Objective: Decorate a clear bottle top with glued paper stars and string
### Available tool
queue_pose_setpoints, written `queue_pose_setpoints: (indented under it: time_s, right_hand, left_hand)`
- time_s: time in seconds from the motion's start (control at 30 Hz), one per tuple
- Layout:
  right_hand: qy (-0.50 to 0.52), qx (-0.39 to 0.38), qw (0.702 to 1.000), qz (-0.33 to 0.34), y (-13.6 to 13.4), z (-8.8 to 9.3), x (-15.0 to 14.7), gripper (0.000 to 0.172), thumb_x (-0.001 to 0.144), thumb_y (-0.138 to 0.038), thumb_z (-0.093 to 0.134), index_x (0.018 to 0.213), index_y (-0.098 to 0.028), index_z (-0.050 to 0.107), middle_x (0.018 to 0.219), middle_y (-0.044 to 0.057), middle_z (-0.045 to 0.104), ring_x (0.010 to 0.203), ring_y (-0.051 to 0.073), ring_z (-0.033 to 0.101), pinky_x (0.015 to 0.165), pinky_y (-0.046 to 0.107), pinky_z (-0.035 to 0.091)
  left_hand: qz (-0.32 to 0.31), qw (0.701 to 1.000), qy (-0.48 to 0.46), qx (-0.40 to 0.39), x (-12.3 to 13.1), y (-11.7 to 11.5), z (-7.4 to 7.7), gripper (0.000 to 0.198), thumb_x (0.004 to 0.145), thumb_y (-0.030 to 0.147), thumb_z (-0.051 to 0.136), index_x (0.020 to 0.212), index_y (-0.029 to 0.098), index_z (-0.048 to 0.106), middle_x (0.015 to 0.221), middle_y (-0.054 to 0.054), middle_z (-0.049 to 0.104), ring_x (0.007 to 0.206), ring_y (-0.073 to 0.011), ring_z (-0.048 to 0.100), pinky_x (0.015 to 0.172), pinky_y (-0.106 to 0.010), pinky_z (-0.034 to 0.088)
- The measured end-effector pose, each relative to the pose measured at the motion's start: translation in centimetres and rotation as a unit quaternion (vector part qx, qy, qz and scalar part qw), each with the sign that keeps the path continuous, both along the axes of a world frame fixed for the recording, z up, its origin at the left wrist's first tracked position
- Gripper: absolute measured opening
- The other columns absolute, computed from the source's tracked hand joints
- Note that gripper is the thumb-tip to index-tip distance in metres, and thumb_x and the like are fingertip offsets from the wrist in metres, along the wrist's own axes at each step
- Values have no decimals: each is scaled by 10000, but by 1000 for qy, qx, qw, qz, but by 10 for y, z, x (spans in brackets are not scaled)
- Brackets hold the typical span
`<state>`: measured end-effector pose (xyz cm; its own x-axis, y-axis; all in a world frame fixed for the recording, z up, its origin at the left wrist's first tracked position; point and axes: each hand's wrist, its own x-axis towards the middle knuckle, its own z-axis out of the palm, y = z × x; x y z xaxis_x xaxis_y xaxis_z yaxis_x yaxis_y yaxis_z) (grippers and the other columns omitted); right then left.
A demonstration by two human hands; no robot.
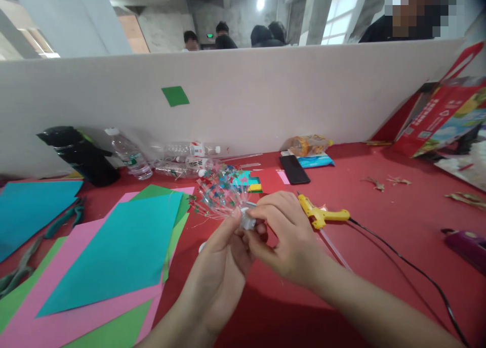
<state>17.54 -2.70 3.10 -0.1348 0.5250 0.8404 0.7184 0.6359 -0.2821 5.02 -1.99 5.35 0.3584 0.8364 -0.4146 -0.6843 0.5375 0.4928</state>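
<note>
Over the red table, my left hand (pixel 224 257) and my right hand (pixel 290 234) meet around a clear plastic spray ornament (pixel 218 191). Its thin see-through strands fan out to the left and away from me, tipped with small blue, green and red bits. The strands gather into a whitish-grey base (pixel 248 219), which my left thumb and fingers grip from below. My right thumb and index finger pinch the same base from the right. The underside of the base is hidden by my fingers. Just right of my right hand lies a yellow hot glue gun (pixel 321 214) with its black cord.
Blue, pink and green paper sheets (pixel 114 252) lie at left, beside pliers (pixel 49 231). Along the white partition (pixel 243 100) are a black flask (pixel 78 153), plastic bottles (pixel 131 156) and a phone (pixel 295 169). A purple tool (pixel 465 247) and a red bag (pixel 436 118) are at right.
</note>
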Motion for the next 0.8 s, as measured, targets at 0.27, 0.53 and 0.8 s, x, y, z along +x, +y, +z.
queue_pose_setpoints:
  time_s: [0.27, 0.53, 0.8]
  right_hand:
    - [-29, 76, 997, -18, 7, -8, 0, 123, 797, -88, 538, 853, -198, 541, 766, 38, 619, 726, 189, 546, 690, 349, 428]
    - [-20, 61, 998, -7, 5, -7, 0, 115, 810, -92, 555, 875, -187, 544, 778, 49, 621, 737, 198, 543, 691, 356, 423]
    - [13, 13, 1000, 15, 1, -2, 0, 82, 832, -107, 585, 865, -177, 556, 778, 44, 614, 748, 188, 547, 704, 353, 400]
  left_hand:
    - [11, 1000, -10, -18, 1, -1, 1, 259, 918, 105, 528, 721, 77, 694, 708, -60, 720, 635, -98, 684, 660, -177, 573]
    - [-1, 1000, -11, -13, 1, -1, 0, 236, 918, 124, 535, 746, 100, 696, 723, -40, 724, 642, -89, 681, 698, -178, 574]
    - [-1, 1000, -17, -1, 2, 1, 1, 254, 923, 128, 520, 743, 102, 698, 722, -46, 720, 676, -109, 683, 761, -223, 576]
